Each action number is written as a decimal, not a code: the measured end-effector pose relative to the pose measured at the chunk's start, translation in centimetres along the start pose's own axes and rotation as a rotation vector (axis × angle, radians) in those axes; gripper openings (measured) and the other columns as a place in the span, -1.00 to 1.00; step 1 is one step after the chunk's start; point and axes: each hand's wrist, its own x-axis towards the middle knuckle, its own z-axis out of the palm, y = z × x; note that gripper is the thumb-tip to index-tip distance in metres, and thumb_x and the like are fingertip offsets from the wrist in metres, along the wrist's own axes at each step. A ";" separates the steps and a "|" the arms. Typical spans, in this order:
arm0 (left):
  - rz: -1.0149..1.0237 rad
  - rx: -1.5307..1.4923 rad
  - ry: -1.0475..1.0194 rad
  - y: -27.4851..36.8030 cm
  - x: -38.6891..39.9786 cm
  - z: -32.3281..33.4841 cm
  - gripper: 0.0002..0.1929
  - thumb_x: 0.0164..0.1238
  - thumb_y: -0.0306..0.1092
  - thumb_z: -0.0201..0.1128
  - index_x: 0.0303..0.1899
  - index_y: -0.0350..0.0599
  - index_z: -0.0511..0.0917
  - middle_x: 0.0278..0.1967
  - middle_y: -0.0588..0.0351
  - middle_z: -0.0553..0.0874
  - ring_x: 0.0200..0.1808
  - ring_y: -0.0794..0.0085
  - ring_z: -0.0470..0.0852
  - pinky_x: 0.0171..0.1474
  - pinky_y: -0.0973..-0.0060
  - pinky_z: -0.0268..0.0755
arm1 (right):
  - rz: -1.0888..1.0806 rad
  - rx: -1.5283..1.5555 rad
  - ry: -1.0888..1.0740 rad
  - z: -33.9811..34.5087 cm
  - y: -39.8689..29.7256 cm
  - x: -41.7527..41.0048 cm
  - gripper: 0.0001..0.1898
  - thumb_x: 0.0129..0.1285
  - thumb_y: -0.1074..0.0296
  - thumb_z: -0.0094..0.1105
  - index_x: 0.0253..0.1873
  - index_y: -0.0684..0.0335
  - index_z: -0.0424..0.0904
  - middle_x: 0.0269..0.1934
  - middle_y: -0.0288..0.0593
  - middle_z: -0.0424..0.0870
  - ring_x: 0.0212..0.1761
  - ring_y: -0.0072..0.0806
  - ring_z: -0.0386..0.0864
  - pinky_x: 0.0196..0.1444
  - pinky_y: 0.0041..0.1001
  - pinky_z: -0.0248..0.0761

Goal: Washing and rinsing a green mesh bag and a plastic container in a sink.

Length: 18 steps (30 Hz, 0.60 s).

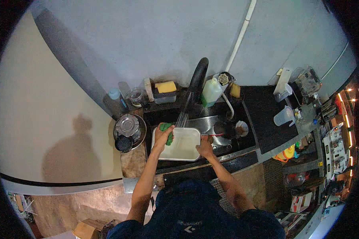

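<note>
My left hand (163,138) holds a crumpled green cleaning cloth or scouring pad (167,133) at the left rim of a white rectangular tub (184,146). The right rim of the tub is gripped by my right hand (206,147). Held over the dark sink (167,118), the tub is open side up, with a pale inside. Several thin streams of water fall from a black faucet (198,73) just behind its back edge. Beside my right hand, a thin red item (216,134) points into the sink; I cannot tell what it is.
A bottle of greenish liquid (211,93) and a yellow sponge (165,87) stand along the wall. Metal lids (127,124) lie on a round tray at the left. Right of the sink are a black mat (269,119) and a plastic measuring jug (283,116).
</note>
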 end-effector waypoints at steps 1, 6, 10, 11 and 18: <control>-0.054 0.080 0.032 0.5 -0.4 -0.2 -0.80 0.35 -0.38 0.38 -0.16 -0.09 0.48 -0.44 0.15 0.63 -0.56 0.43 0.62 -0.54 0.45 0.49 | -0.018 0.033 -0.019 -0.2 0.0 0.4 -0.35 0.09 0.27 0.40 0.24 0.44 0.34 -0.01 0.27 0.63 0.11 0.20 0.59 0.19 -0.04 0.46; 0.000 0.216 0.104 0.0 -4.1 -3.7 -0.80 0.26 -0.39 0.41 -0.21 -0.19 0.53 -0.47 0.12 0.65 -0.61 0.45 0.60 -0.57 0.46 0.42 | -0.065 0.374 0.153 0.4 -4.4 1.6 -0.54 0.06 0.46 0.29 0.09 0.29 0.40 -0.22 0.08 0.69 -0.14 0.02 0.69 0.00 -0.16 0.52; 0.159 0.533 0.196 -1.5 -7.2 -4.1 -0.76 0.21 -0.40 0.41 -0.15 -0.23 0.57 -0.40 0.10 0.69 -0.64 0.43 0.59 -0.56 0.48 0.43 | -0.120 0.169 0.213 -5.2 -10.4 0.7 -0.61 0.03 0.49 0.30 -0.04 0.22 0.37 -0.46 -0.06 0.58 -0.40 -0.20 0.64 -0.24 -0.22 0.47; 0.033 0.517 0.125 -1.6 -7.9 -3.9 -0.65 0.17 -0.38 0.43 -0.04 -0.26 0.56 -0.38 0.09 0.70 -0.56 0.41 0.64 -0.48 0.45 0.49 | -0.133 0.173 0.256 -5.8 -10.6 0.9 -0.61 0.02 0.49 0.31 -0.04 0.23 0.37 -0.49 -0.07 0.55 -0.43 -0.21 0.62 -0.29 -0.23 0.45; -0.010 1.071 0.006 -3.7 -11.6 0.4 0.02 0.02 0.00 0.50 0.49 -0.32 0.21 0.55 -0.32 0.10 0.54 -0.08 0.22 0.51 0.19 0.20 | -0.164 0.044 0.393 -9.8 -14.1 -0.1 -0.59 0.00 0.50 0.31 -0.04 0.22 0.38 -0.46 0.01 0.61 -0.39 0.06 0.66 -0.27 -0.09 0.48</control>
